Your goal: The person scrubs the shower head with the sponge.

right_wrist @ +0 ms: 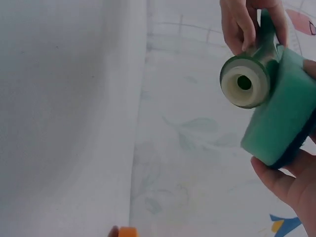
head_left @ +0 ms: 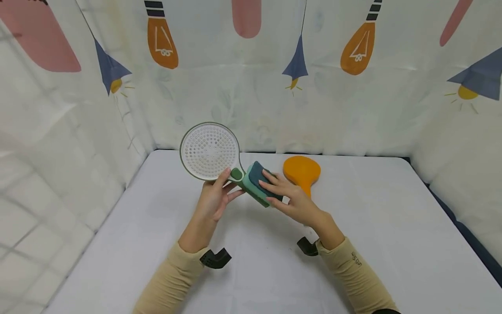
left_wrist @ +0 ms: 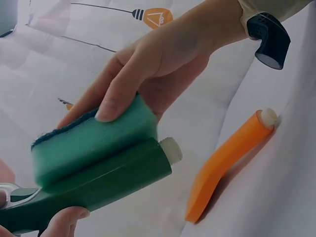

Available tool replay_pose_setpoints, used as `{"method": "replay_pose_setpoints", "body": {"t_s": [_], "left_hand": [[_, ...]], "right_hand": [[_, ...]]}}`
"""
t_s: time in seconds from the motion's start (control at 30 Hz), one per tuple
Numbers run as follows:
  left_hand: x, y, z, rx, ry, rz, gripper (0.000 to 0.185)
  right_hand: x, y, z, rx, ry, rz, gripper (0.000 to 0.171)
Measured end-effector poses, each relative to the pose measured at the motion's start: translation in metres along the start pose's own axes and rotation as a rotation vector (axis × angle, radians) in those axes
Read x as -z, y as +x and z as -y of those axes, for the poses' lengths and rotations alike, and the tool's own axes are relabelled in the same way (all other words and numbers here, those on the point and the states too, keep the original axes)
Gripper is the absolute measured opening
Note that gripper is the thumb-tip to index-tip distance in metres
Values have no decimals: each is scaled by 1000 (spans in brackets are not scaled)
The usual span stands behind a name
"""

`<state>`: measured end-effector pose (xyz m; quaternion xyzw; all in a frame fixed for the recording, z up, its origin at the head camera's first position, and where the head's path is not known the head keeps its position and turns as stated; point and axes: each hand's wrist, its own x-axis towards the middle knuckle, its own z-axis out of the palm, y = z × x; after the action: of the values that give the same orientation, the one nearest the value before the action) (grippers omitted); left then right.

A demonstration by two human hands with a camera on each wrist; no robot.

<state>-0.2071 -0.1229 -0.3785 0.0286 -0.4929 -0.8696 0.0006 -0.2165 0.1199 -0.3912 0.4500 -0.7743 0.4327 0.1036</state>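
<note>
A green shower head [head_left: 209,150] with a round white nozzle face is held up over the table by my left hand [head_left: 213,198], which grips it at the neck below the face. My right hand [head_left: 292,200] holds a sponge [head_left: 260,183], light green with a dark blue scouring layer. The sponge's light green side lies along the green handle [left_wrist: 118,180] in the left wrist view. At the handle's end a pale threaded connector [right_wrist: 237,86] with a round hole shows in the right wrist view.
An orange shower head [head_left: 302,170] lies on the white table [head_left: 376,218] beyond my right hand, its handle partly hidden by that hand. White curtains [head_left: 243,96] printed with lamps and bulbs hang behind the table and at both sides.
</note>
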Motion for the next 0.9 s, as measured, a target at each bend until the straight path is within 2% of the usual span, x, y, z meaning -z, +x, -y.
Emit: {"method": "replay_pose_setpoints", "body": {"t_s": [0.13,0.27,0.4,0.53,0.7,0.8,0.9], "left_hand": [[-3,-2,6,41,15,79,32],[-5,-3,11,66,33,98,35],[-5,-4,11,48,20,44,36],[-5,-2,7,29,-14,-29,35],[-1,1,-1,23,-70,-112,32],[2,2,-3,26,-92,-130,29],[1,3,-2,37,-108,-138,27]], "right_hand": [[-3,2,5,-4,-11,-60,54],[-3,2,8,2,-37,-74,54],[0,2,10,11,-70,-30,52],[10,0,11,9,-43,34,48],[27,-4,12,-81,18,143,44],[34,-5,11,-123,37,179,43],[34,-4,12,-109,9,173,44]]}}
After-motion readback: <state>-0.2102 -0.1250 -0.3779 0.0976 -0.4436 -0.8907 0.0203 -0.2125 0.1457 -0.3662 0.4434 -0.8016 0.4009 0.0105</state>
